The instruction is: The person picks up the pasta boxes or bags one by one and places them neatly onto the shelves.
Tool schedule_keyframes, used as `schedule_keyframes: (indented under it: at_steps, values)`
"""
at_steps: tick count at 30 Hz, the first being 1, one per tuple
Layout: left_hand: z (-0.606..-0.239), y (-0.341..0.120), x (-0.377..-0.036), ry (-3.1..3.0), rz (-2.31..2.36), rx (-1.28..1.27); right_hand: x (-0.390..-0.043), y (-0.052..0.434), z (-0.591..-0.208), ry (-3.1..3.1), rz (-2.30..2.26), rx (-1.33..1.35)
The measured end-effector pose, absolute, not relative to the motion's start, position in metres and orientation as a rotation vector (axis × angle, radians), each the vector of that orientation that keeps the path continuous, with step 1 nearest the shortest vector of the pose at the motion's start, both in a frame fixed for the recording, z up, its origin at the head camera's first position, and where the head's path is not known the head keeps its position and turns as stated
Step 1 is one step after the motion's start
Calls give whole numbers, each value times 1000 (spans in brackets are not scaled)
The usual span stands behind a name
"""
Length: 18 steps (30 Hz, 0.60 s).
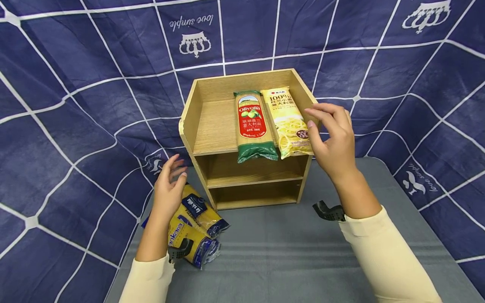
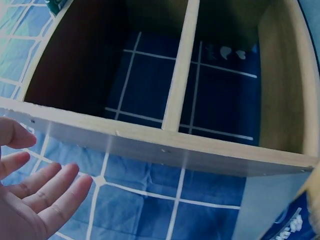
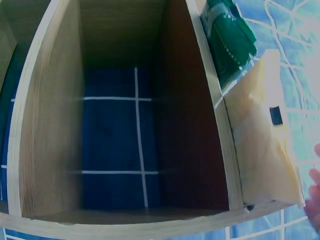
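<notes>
On the top board of a small wooden shelf unit lie two packs of pasta side by side. One is a green and red Olivoila spaghetti pack; to its right is a yellow pasta pack. Both packs' near ends overhang the front edge. My right hand is at the yellow pack's lower right side, thumb and fingers apart, holding nothing. In the right wrist view only its fingertips show, beside that pack. To the left of the unit, my left hand hovers with fingers spread and nothing in it.
Two more yellow and blue pasta packs, one labelled la sKilla and one ankara, lie overlapping on the grey cloth-covered table, left of the unit. Blue checked cloth hangs behind and at both sides. Two lower compartments face me.
</notes>
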<state>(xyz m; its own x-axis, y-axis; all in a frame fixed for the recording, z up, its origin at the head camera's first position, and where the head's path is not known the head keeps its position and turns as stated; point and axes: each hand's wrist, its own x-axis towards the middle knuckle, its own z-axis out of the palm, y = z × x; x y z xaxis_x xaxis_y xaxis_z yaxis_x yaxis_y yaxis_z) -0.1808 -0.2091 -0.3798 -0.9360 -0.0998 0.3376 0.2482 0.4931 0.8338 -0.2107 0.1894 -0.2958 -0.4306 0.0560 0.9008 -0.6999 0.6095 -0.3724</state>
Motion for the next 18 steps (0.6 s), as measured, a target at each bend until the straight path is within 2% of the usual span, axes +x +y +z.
schedule_keyframes:
  at_steps: [10, 18]
  values:
    - [-417, -220, -163, -2430, -1437, 4, -230, 202, -302, -1911, 1209, 375]
    - [-450, -228, -152, -2454, -1452, 155, -243, 213, -306, -2070, 1369, 390]
